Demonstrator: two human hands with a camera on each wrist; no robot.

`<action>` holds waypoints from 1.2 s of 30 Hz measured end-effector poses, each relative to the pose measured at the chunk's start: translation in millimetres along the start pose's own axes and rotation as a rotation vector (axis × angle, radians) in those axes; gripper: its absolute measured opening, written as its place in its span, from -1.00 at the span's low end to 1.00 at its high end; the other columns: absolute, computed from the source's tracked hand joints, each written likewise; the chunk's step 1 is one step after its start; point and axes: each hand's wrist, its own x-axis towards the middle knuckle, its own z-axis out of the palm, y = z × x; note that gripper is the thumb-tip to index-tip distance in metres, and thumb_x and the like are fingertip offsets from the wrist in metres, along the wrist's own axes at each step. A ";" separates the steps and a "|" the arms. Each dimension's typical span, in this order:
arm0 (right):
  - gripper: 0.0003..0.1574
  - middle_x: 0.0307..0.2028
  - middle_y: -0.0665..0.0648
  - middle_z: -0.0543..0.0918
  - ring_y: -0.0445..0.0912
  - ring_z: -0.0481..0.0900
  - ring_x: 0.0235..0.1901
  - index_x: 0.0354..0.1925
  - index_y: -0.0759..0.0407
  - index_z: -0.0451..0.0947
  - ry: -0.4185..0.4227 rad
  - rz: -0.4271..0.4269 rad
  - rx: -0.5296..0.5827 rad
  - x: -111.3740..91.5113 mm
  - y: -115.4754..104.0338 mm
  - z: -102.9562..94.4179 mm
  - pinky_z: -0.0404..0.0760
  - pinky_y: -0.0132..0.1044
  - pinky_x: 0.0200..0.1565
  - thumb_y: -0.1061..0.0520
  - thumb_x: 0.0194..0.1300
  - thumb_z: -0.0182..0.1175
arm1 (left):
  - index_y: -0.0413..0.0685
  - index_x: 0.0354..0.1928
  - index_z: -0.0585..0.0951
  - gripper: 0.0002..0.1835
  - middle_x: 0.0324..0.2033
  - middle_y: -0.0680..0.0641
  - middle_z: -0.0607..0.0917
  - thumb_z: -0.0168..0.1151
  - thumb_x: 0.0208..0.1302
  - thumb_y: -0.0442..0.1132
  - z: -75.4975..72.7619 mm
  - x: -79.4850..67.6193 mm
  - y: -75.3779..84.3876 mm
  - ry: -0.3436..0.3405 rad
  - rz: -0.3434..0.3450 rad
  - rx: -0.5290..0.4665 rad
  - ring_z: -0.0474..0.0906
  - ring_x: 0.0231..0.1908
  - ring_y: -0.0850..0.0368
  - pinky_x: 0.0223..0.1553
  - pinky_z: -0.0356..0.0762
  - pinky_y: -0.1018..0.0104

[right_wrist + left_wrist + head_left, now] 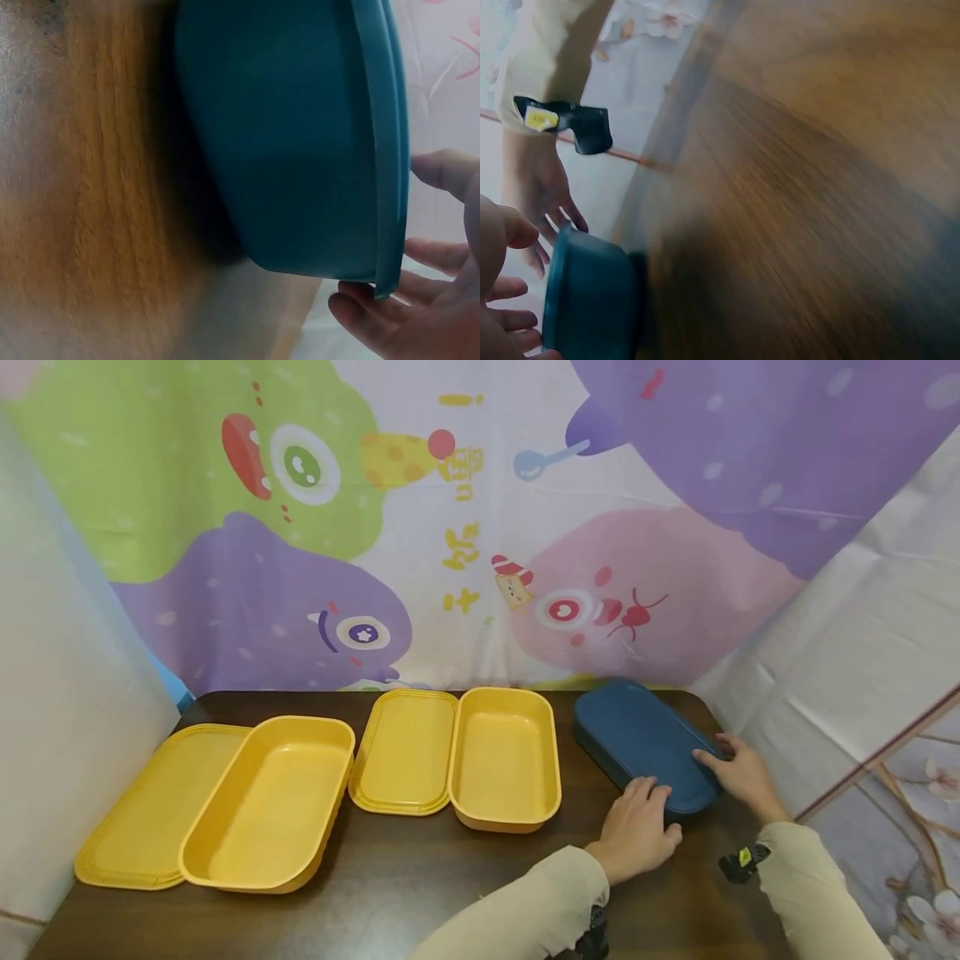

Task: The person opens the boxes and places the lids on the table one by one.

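Observation:
A dark blue lidded food container (645, 735) sits at a slant at the table's right side, its lid on. My left hand (637, 827) rests its fingers on the near-left edge of the lid, with the thumb apart from it. At the right edge, my right hand (746, 777) holds the rim. In the right wrist view, the right thumb lies over the lid side of the blue container (300, 142) and fingertips curl beneath its rim. The left wrist view shows the container's end wall (596, 300) beside the left fingers.
A small open yellow container (506, 760) stands mid-table, touching its flat yellow lid (408, 752). Further left, a larger yellow container (270, 806) overlaps its lid (150, 818). A cartoon-printed cloth (450, 652) hangs behind the dark wooden table (390, 877).

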 end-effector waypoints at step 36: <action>-0.38 0.18 0.66 0.34 0.52 0.29 0.18 0.13 0.53 0.44 -0.015 -0.314 -0.309 -47.9 -40.0 21.6 0.34 0.35 0.14 0.17 0.21 0.29 | -0.24 0.23 0.45 -0.42 -0.05 -0.11 0.56 0.36 0.21 -0.16 3.3 -20.7 -16.4 0.120 -0.603 -0.819 0.57 -0.09 -0.01 -0.01 0.54 0.13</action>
